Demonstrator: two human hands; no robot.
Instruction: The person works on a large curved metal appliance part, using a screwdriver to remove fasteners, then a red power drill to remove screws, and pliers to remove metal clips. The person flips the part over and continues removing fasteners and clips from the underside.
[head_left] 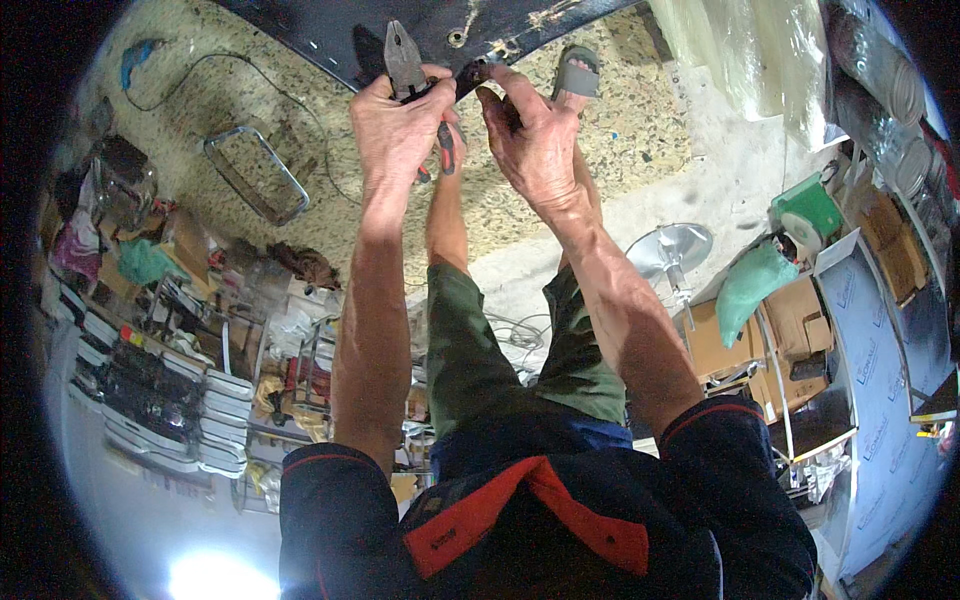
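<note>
Pliers (pixel 404 65) lay in the closed grip of the person's left hand (pixel 398 140), their metal jaws pointing up past the thumb and forefinger toward the dark panel (pixel 318 32), their red-and-black handles sticking out below the palm. The right hand (pixel 535 148) was near the left, its fingers bent at a small dark piece (pixel 472 76) by the panel's edge, though whether they pinched it could not be told; a grey sandal (pixel 577 80) showed just beside that hand.
</note>
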